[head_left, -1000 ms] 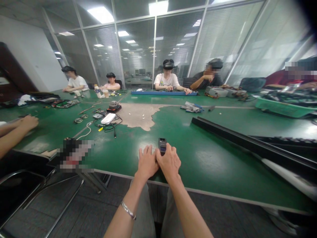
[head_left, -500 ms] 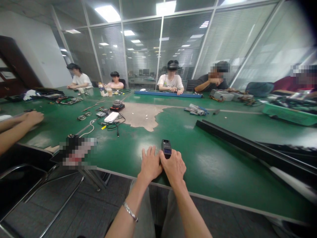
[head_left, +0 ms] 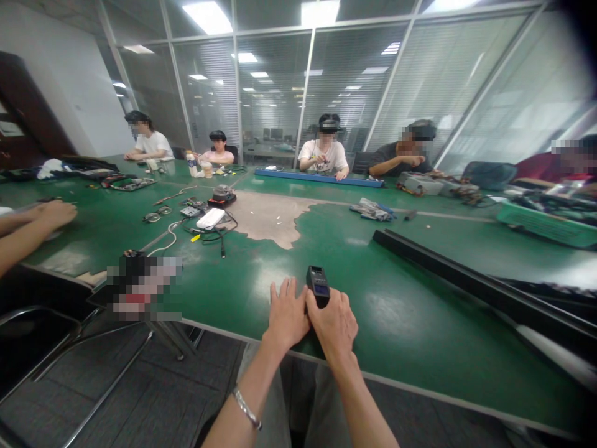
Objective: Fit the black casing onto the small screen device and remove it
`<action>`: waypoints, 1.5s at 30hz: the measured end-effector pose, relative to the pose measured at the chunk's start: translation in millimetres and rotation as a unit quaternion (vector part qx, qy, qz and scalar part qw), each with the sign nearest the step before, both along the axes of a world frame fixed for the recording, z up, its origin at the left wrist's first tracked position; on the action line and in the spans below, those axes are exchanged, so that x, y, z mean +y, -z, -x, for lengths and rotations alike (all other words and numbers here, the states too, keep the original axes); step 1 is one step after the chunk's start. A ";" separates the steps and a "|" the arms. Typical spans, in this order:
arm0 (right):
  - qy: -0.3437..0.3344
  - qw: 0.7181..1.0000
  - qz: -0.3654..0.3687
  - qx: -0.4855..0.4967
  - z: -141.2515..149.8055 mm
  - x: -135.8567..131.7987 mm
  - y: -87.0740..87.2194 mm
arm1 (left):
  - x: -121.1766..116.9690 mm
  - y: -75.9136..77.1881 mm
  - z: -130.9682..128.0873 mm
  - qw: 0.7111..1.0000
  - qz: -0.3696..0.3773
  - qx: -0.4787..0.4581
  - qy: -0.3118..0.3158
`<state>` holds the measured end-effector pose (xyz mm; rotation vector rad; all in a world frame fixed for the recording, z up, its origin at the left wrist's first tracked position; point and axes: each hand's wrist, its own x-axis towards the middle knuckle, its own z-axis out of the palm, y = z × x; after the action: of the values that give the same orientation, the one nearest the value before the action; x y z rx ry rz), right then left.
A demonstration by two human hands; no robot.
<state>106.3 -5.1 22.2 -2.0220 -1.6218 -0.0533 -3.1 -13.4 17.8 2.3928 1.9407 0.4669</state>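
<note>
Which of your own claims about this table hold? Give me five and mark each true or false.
1. The right hand holds the black device. True.
2. The left hand is clenched in a fist. False: it is open, with its fingers spread.
3. The green basket is on the right side of the table. True.
4. The metal bracelet is on the right wrist. False: the bracelet is on the left wrist.
5. The long blue bar lies at the far side of the table. True.
</note>
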 end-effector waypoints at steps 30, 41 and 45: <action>-0.039 0.996 -0.044 0.065 -4.5 3.2 -18.2 | 1.0 2.9 -2.5 1.000 -0.009 0.001 -0.009; -0.038 0.993 -0.083 0.071 -8.3 4.8 -31.2 | 1.3 4.5 -4.0 0.999 -0.027 0.012 -0.013; -0.039 0.992 -0.099 0.066 -13.9 4.2 -37.0 | 1.1 5.2 -4.2 0.999 -0.037 0.011 -0.014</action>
<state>120.2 -0.9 59.2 -1.7731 -1.5462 -0.0482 1.1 -12.3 12.6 2.4270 2.0022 0.5256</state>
